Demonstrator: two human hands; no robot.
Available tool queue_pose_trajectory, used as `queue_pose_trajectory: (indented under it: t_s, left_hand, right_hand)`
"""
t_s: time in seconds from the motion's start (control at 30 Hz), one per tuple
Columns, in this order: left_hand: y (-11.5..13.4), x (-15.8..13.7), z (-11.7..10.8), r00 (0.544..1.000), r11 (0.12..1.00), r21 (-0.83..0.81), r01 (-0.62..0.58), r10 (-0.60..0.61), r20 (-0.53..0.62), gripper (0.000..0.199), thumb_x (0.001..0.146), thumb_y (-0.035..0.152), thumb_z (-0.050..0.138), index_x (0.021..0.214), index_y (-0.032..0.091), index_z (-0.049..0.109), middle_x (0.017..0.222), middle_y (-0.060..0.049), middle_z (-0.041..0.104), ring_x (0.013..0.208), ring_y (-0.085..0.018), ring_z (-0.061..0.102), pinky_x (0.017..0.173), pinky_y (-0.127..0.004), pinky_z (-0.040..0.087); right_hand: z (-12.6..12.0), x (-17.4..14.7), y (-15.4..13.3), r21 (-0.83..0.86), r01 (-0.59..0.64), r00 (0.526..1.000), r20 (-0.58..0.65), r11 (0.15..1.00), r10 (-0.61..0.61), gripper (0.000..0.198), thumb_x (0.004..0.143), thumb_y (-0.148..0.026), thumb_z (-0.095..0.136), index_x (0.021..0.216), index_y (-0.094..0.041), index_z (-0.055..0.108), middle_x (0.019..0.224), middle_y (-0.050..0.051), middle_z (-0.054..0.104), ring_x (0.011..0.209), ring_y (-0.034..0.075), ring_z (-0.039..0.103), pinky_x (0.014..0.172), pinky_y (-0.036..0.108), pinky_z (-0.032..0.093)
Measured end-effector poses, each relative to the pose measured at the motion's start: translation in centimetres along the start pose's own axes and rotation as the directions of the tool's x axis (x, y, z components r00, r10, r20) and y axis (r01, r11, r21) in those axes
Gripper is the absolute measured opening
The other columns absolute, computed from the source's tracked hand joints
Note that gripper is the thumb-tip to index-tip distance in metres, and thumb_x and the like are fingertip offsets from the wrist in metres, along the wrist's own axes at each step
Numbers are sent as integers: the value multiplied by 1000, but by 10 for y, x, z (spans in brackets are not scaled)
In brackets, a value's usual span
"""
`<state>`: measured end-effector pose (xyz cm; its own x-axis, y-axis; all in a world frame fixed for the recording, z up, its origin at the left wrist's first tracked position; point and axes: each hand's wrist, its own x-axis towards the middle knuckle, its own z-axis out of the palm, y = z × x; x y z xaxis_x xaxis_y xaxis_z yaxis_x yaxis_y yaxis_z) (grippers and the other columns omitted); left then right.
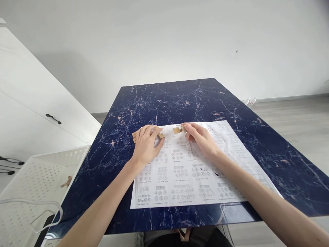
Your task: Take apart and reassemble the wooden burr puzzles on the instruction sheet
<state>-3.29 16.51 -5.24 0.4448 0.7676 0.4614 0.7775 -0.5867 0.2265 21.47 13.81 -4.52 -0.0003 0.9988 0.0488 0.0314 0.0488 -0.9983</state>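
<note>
My left hand is curled over several small wooden puzzle pieces at the upper left of a printed sheet. One light-brown piece shows between its thumb and fingers; the palm side is hidden. Across a small gap, my right hand pinches a notched wooden puzzle piece between thumb and fingers, above the top part of the sheet. The sheet bears rows of small diagrams, too fine to read.
The sheet lies on a dark blue marbled table. A white perforated basket, with a wooden piece in it, stands at the left below a white cabinet. A clear phone-like object lies at the front edge.
</note>
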Motion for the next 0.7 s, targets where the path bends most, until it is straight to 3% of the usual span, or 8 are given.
queue_pose_trajectory:
  t_s: [0.13, 0.23, 0.33, 0.43, 0.53, 0.6, 0.7]
  left_hand:
    - [0, 0, -1, 1000, 999, 49, 19, -19, -9, 27, 102, 26, 63, 126, 22, 75, 146, -17, 65, 144, -42, 51, 117, -66, 39]
    - [4, 2, -5, 999, 1000, 13, 12, -11, -51, 28, 103, 25, 61, 128, 19, 72, 143, -19, 65, 143, -41, 52, 116, -62, 42]
    - [13, 3, -11, 993, 986, -163, -34, 14, -118, 24, 109, 27, 51, 124, 20, 69, 129, -14, 71, 127, -31, 62, 110, -50, 49]
    - [26, 1, -16, 997, 924, -380, 51, -70, -38, 28, 113, 35, 44, 124, 22, 66, 111, -8, 76, 101, -23, 70, 96, -41, 53]
    - [39, -2, -18, 972, 770, -593, 236, -179, 154, 42, 114, 49, 39, 119, 19, 68, 87, -4, 74, 74, -18, 67, 75, -32, 51]
    - [47, -3, -18, 933, 580, -733, 356, -176, 313, 55, 114, 57, 32, 108, 17, 69, 76, -3, 70, 55, -13, 58, 59, -28, 44]
    - [53, -2, -19, 871, 313, -816, 486, -98, 481, 61, 111, 66, 33, 100, 17, 67, 72, -2, 67, 44, -10, 48, 46, -26, 31]
  right_hand:
    - [0, -1, -2, 6, 5, 999, 40, 1000, -5, 57, 94, -73, 67, 105, -18, 76, 79, 2, 59, 72, 17, 50, 64, 32, 43]
    - [0, -1, -1, 18, 9, 996, 86, 1000, -11, 55, 97, -70, 66, 112, -18, 76, 78, 1, 58, 71, 16, 50, 63, 31, 42]
    - [0, -3, 0, 19, 36, 989, 144, 999, -38, 53, 100, -66, 65, 121, -18, 74, 84, 3, 63, 72, 17, 53, 64, 31, 43]
    - [0, -5, 0, 11, 79, 975, 210, 997, -79, 54, 99, -62, 69, 132, -19, 71, 98, 7, 71, 79, 19, 61, 69, 33, 48]
    - [0, -6, -2, 50, 121, 955, 265, 991, -130, 56, 94, -58, 77, 137, -23, 69, 114, 9, 74, 93, 23, 68, 80, 37, 54]
    - [-1, -5, -2, 80, 139, 945, 288, 987, -156, 57, 91, -57, 81, 136, -25, 69, 122, 10, 73, 102, 25, 70, 88, 40, 56]
    - [-2, -3, 0, 86, 148, 938, 303, 985, -167, 56, 88, -57, 83, 134, -27, 70, 128, 10, 72, 105, 27, 70, 93, 44, 57]
